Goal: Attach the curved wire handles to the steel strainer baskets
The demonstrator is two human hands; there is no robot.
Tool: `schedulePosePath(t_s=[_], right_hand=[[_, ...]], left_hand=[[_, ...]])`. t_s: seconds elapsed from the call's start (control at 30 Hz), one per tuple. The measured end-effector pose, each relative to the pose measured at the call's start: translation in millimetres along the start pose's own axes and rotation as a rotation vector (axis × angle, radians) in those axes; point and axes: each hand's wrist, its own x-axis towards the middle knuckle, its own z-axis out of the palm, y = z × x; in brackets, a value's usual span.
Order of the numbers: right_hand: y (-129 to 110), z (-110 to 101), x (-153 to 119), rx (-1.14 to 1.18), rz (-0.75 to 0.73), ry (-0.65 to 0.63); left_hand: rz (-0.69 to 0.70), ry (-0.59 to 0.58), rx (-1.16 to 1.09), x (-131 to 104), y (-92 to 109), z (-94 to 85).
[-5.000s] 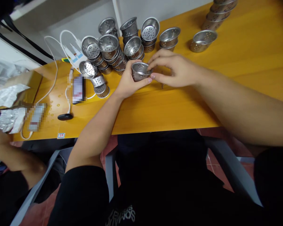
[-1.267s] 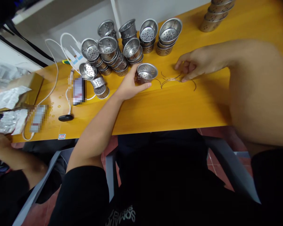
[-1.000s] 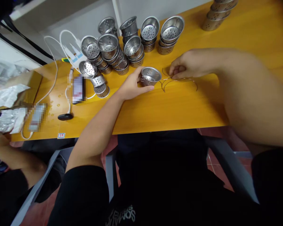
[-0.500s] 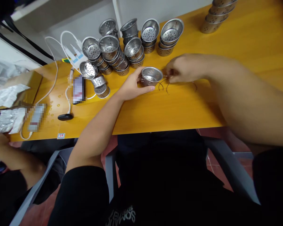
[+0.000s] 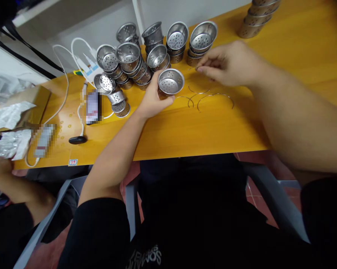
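Note:
My left hand (image 5: 150, 100) is closed around the side of a perforated metal cup (image 5: 171, 83), its open top facing up. The small holes in the cup's bottom show from above. Fingertips of my right hand (image 5: 227, 64) are pinched together on a thin wire (image 5: 192, 68), of which only a short end sticks out to the left. Below that hand, several thin curved wires (image 5: 213, 94) lie on the table. Right behind the held cup stand stacks of similar perforated cups (image 5: 158, 58).
The yellow table (image 5: 179, 138) carries another cup stack (image 5: 250, 28) at the back right. To the left are a phone (image 5: 93, 106), white cables, a power strip (image 5: 94, 69) and a small black object (image 5: 78, 139). Another person's arm (image 5: 19, 186) is at far left.
My left hand has moved the cup a little left and back. My right hand has lifted away from the wires on the table, up and back, with a thin wire end at its fingertips.

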Motion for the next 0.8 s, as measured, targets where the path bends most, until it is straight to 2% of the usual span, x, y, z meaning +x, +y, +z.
schedulePosePath(t_s=[0.17,0.27,0.47,0.67,0.8], right_hand=[[-9.0,13.8,3.5,0.109,-0.077,0.147],[-23.0,23.4,4.0,0.184,-0.096,0.179],[-45.3,38.6,4.0,0.130,-0.030,0.134],[-62.4,36.9,2.3,-0.048,0.185,0.028],[-64.2,39.1,2.4,-0.058,0.199,0.001]], left_hand=[[0.005,0.025,0.016,1.0,4.5,-2.4],[-0.013,0.036,0.006,1.3,3.4,0.0],[-0.030,0.038,-0.035,0.8,5.6,6.2],[-0.054,0.007,0.007,0.8,10.4,8.7],[-0.050,-0.012,0.027,0.2,13.2,9.4]])
